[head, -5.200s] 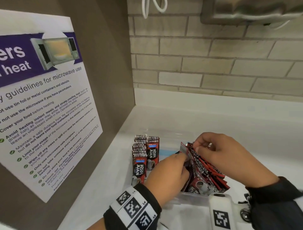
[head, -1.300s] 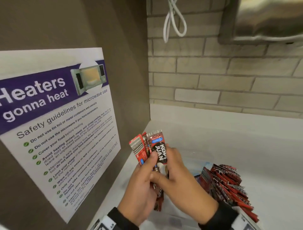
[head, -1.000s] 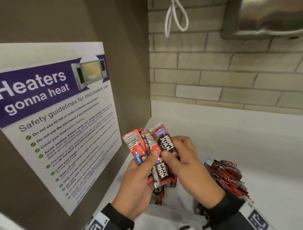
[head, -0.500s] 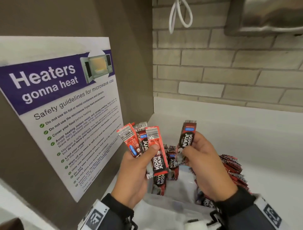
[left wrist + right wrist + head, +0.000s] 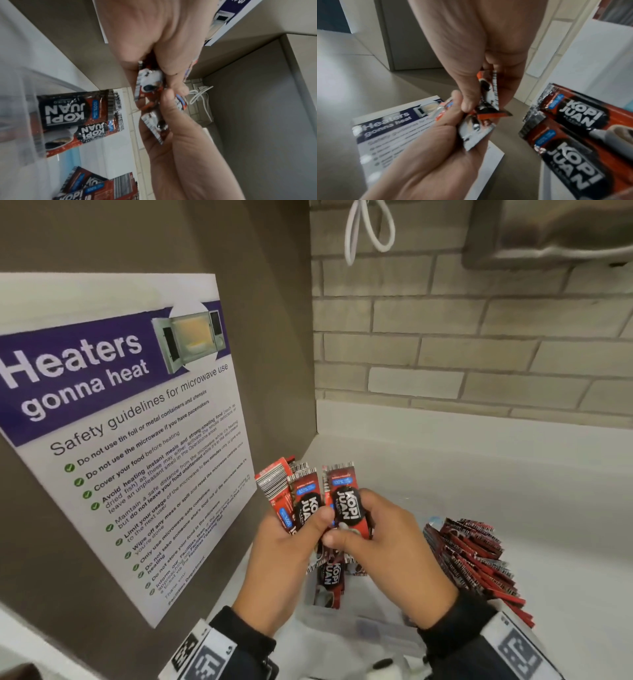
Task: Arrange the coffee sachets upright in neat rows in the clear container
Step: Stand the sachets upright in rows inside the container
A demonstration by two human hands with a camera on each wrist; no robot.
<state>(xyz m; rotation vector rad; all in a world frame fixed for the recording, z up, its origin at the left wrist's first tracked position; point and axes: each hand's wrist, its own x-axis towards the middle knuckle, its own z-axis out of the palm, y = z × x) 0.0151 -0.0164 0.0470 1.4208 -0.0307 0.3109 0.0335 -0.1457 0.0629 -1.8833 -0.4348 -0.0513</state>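
Above the clear container [image 5: 383, 630], my left hand [image 5: 308, 520] grips a fanned bundle of red-and-black coffee sachets [image 5: 286, 496]. Right beside that bundle, my right hand [image 5: 349, 522] pinches one sachet [image 5: 346, 498] upright, and the thumbs nearly touch. In the left wrist view the left hand [image 5: 159, 70] pinches the bundle's lower ends [image 5: 149, 79]. In the right wrist view the right hand [image 5: 481, 94] pinches its sachet [image 5: 490, 94]. A few sachets [image 5: 329, 580] stand at the container's left end. A long row of sachets [image 5: 472, 559] leans at its right end.
The container sits on a white counter [image 5: 513, 491] in a corner. A brown side panel with a microwave safety poster [image 5: 130, 440] is close on the left. A brick wall [image 5: 462, 354] is behind, with a white cable loop [image 5: 368, 231] hanging and a steel fixture [image 5: 555, 231] above.
My right hand, which held its sachet apart from the bundle half a second ago, has brought it left against the left hand's bundle. Five seconds ago both hands were down in the container.
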